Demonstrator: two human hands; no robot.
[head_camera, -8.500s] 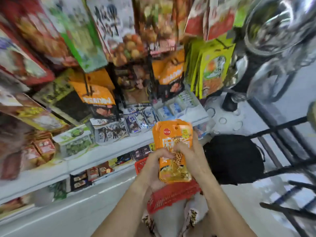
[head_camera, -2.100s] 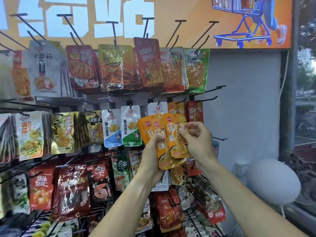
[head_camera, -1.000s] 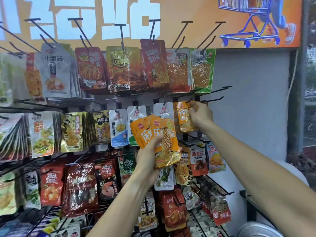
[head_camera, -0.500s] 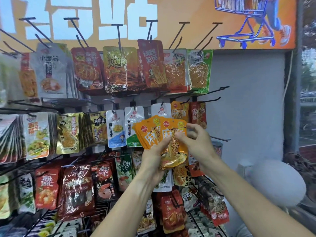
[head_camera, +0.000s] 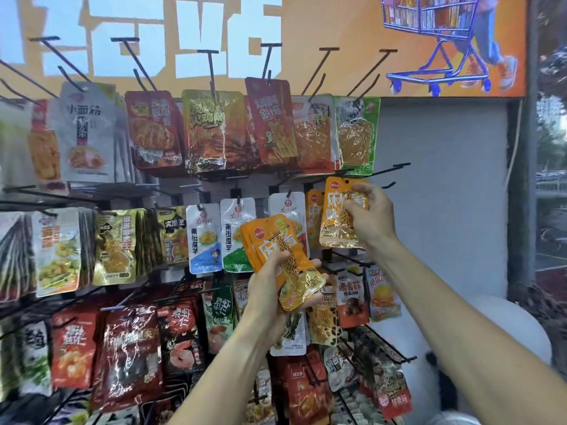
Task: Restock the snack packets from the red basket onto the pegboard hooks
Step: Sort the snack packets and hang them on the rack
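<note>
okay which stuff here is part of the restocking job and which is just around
In the job: left hand holding the orange packet stack; right hand holding a single orange packet; empty hook.
Just around: blue-and-white packet, cart poster.

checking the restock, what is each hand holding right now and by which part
The right hand pinches a single orange packet by its right edge, near the top. The left hand grips a stack of orange packets by their lower half.

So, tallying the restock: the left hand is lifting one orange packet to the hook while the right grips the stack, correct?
Reversed. In the head view the right hand lifts the single orange packet toward the hook; the left hand grips the stack of orange packets.
</note>
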